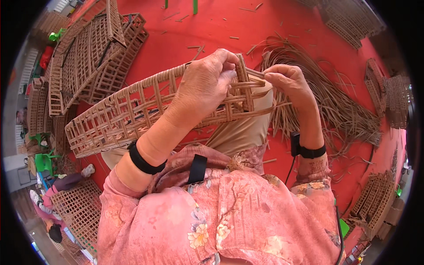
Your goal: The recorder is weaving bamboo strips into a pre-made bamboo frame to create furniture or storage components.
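Observation:
A long brown woven basket frame (145,82) with an open lattice lies across my lap, its narrow end toward the right. My left hand (204,81) is closed on the upper rim near that end, thumb and fingers bent round it. To its right, my right hand (289,83) pinches a thin brown weaving strip (255,73) between thumb and forefinger, beside the basket's end. Several loose strip ends stick out below it to the right. The fingertips of my left hand are partly hidden behind the rim.
A big heap of loose brown strips (327,97) spreads over the red floor (176,39) at right. Stacked lattice baskets (88,57) stand at upper left, with more along both sides. Another person (57,198) is at lower left near a green stool (44,162).

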### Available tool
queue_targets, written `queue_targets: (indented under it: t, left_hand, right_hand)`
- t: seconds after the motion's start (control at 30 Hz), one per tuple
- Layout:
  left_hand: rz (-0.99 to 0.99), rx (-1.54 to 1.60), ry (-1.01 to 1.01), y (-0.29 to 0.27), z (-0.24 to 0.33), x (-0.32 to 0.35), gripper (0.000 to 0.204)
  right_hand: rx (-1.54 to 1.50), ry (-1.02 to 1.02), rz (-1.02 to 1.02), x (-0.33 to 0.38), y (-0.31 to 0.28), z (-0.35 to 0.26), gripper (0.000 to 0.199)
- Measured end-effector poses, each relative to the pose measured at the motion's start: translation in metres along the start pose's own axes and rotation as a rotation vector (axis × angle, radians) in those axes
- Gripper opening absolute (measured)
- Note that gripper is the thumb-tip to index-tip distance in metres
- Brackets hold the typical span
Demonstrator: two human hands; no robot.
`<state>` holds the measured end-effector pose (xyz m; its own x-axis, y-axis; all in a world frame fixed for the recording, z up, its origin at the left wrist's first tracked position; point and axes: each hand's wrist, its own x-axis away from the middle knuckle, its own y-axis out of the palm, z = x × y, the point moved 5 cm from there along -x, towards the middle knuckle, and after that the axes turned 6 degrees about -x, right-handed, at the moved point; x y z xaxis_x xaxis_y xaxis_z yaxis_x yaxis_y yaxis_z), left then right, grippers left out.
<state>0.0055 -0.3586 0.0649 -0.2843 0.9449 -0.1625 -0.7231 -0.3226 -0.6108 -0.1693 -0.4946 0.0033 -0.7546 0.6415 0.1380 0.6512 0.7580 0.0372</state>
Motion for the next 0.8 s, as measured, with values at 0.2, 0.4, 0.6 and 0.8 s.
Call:
queue_targets:
  t: [0.2,0.4,0.6,0.8]
  left_hand:
    - [-0.018,-0.032,0.011,0.004,0.000,-0.002,0.020]
    - [0.046,-0.131,0.088,0.006,0.002,0.000,0.024]
    - [0.058,-0.214,0.080,0.009,0.006,0.002,0.026]
    - [0.079,-0.039,0.006,0.016,-0.006,-0.008,0.022]
  right_hand:
    - [-0.060,-0.024,-0.006,-0.015,0.005,0.006,0.020]
    - [0.037,0.014,0.022,-0.009,0.010,-0.001,0.022]
    - [-0.071,0.019,0.015,-0.003,0.031,-0.002,0.025]
    - [0.245,-0.137,-0.151,-0.028,0.027,-0.018,0.024]
